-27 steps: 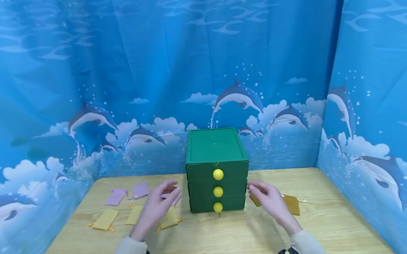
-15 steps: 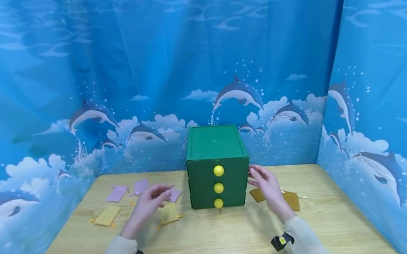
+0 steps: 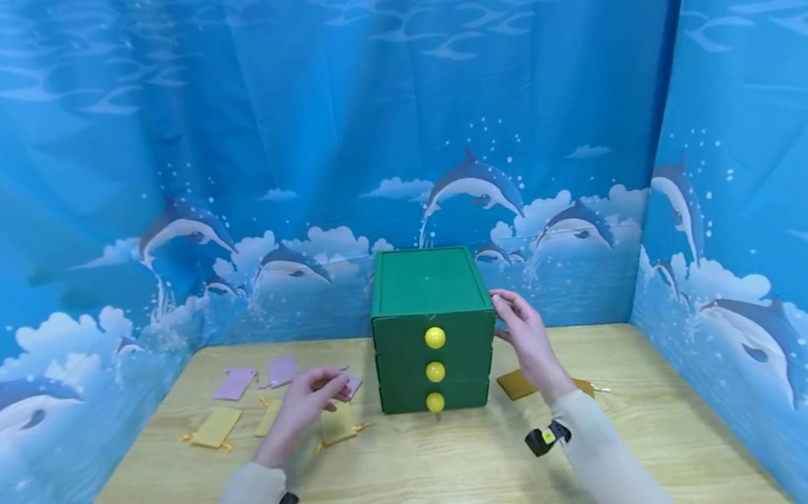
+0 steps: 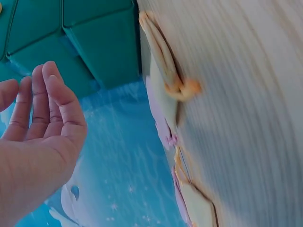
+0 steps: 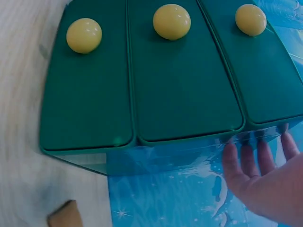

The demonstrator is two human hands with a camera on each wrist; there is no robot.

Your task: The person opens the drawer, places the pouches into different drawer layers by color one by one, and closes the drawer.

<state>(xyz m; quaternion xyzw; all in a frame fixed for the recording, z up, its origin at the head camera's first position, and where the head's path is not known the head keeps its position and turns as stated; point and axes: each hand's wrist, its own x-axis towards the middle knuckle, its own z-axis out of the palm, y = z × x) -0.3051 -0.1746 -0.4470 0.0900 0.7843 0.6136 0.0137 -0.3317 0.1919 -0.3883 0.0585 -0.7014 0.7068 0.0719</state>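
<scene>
A green box with three drawers [image 3: 426, 283] and round yellow knobs stands upright on the table, its drawers closed. Beside its right wall is my right hand [image 3: 529, 337], the fingertips against the wall near the top drawer. In the right wrist view those fingers [image 5: 248, 161] are extended and touch the clear side wall. My left hand [image 3: 309, 400] hovers left of the box, over a yellow pouch [image 3: 337, 426] and a pink pouch [image 3: 352, 387]. The left wrist view shows its fingers [image 4: 40, 104] loosely bent, holding nothing, apart from the box.
More pouches lie flat at the left: yellow [image 3: 216, 428] and pink [image 3: 235, 383]. Brown pouches, one partly hidden by the right wrist, lie right of the box, such as this brown pouch [image 3: 515, 385]. A blue dolphin curtain [image 3: 271, 134] encloses the wooden table [image 3: 430, 482].
My right hand has risen from beside the bottom of the box to the upper part of its right wall. The left hand has shifted slightly left and lower. The box and pouches stay put.
</scene>
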